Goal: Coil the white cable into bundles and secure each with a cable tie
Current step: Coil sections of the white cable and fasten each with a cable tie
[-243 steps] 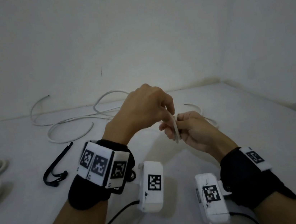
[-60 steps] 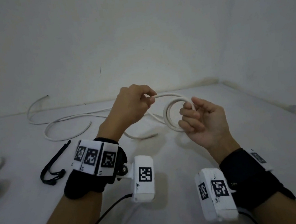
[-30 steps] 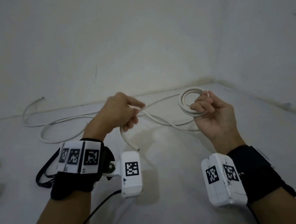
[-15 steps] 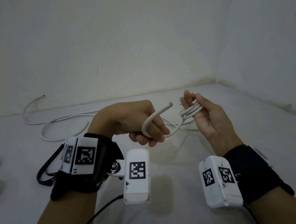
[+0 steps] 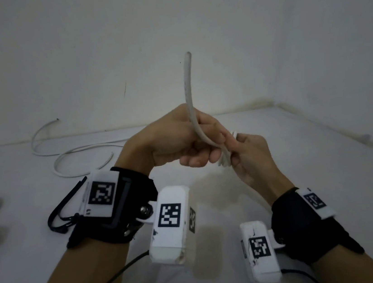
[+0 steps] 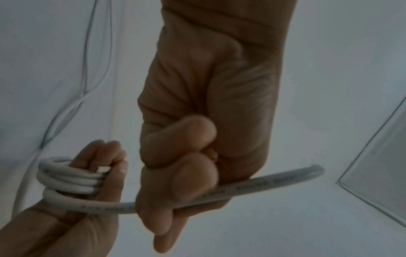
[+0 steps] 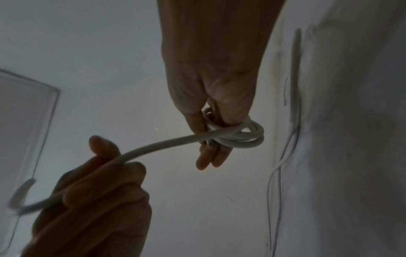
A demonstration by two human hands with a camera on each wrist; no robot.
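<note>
White cable (image 5: pixel 189 98) looks springy: left hand (image 5: pixel 169 141) grips its free end, right hand (image 5: pixel 246 154) pinches the coil (image 6: pixel 68 175), whose loops could spring apart if either grip slackens.

The round plastic-sheathed cable (image 5: pixel 189 98) is white, with faint grey printed lettering along its sheath (image 6: pixel 272 184). The fabric wrist straps (image 5: pixel 305 223) are black, carrying white box-shaped plastic tags (image 5: pixel 171 221) printed with black-and-white square code patterns. The thin looped cable tie (image 5: pixel 60 217) is black against the plain white counter (image 5: pixel 313 160).
</note>
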